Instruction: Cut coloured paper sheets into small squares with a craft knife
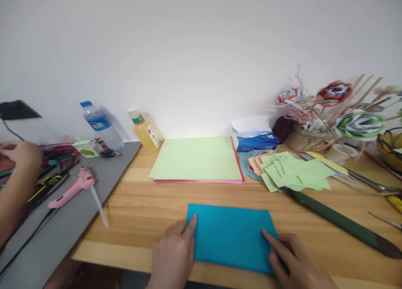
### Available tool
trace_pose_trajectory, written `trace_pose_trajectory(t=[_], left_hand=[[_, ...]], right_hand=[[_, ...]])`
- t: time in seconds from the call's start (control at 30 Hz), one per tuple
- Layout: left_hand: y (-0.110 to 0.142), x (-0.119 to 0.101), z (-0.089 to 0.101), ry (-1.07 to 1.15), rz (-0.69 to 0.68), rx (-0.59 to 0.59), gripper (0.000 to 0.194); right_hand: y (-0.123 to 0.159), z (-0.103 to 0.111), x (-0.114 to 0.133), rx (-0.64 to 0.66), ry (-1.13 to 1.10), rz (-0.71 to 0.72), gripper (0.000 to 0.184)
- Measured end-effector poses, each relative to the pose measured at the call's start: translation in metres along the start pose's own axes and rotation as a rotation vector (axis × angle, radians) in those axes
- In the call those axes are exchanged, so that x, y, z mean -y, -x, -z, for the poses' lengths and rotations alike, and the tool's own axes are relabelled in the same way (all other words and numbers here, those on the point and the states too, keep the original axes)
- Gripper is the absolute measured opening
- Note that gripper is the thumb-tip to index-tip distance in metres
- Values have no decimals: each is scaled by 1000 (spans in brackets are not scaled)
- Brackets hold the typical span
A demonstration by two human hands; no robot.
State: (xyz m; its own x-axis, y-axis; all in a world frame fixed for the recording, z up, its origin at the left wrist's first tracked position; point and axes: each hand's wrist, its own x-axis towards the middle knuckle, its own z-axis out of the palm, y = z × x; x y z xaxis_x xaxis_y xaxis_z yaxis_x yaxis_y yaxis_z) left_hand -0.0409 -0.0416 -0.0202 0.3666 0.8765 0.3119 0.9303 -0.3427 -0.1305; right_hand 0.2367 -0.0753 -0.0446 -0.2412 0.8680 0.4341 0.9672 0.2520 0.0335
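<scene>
A blue sheet of paper lies flat near the front edge of the wooden table. My left hand rests at its left edge, index finger stretched onto the paper. On the sheet's lower right corner my right hand presses down, with one finger pointing across the paper. Neither hand grips the sheet; both lie flat on it.
Behind lie a stack of light green and pink sheets, cut green squares, a tissue pack, a basket of paper flowers and a long dark ruler. Left: a pink glue gun, two bottles, another person's arm.
</scene>
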Motion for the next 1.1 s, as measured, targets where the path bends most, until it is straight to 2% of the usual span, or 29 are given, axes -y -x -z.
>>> trace_pose_trajectory(t=[0.1,0.2,0.27,0.33,0.4,0.47,0.5,0.53,0.63,0.67,0.73,0.83,0.93,1.1], left_hand=[[-3,-5,6,-131,1,7,40],[-9,-7,7,-178,-65,-69,34],[-13,-6,4,-151,-181,-109,37],[-18,-3,2,-97,-346,-84,40],[-22,-1,1,-53,-474,-26,41],[-25,-1,1,-42,-510,18,40],[-25,-1,2,-45,-509,26,39],[-26,-2,3,-45,-510,27,39],[-27,-3,6,-26,-532,28,35],[-27,-4,7,-23,-539,33,35],[-27,-3,9,-34,-542,53,36],[-28,-2,15,-71,-528,86,39],[-26,-2,18,-92,-541,104,41],[-24,2,16,-73,-536,80,42]], right_hand=[[-1,2,7,-6,31,-41,36],[-1,6,10,-42,95,-67,39],[-4,13,11,-46,125,-50,39],[-9,23,17,-39,153,-27,37],[-17,32,30,-64,171,-52,34],[-24,36,53,-136,152,-110,36],[-26,35,68,-185,129,-131,42],[-27,32,82,-218,105,-78,50],[-26,13,119,-224,10,169,79],[-25,6,126,-221,0,202,89],[-22,-6,133,-236,-11,215,96],[-16,-13,127,-255,-6,216,87],[-5,-8,110,-257,-2,229,74],[26,8,55,-270,9,240,43]])
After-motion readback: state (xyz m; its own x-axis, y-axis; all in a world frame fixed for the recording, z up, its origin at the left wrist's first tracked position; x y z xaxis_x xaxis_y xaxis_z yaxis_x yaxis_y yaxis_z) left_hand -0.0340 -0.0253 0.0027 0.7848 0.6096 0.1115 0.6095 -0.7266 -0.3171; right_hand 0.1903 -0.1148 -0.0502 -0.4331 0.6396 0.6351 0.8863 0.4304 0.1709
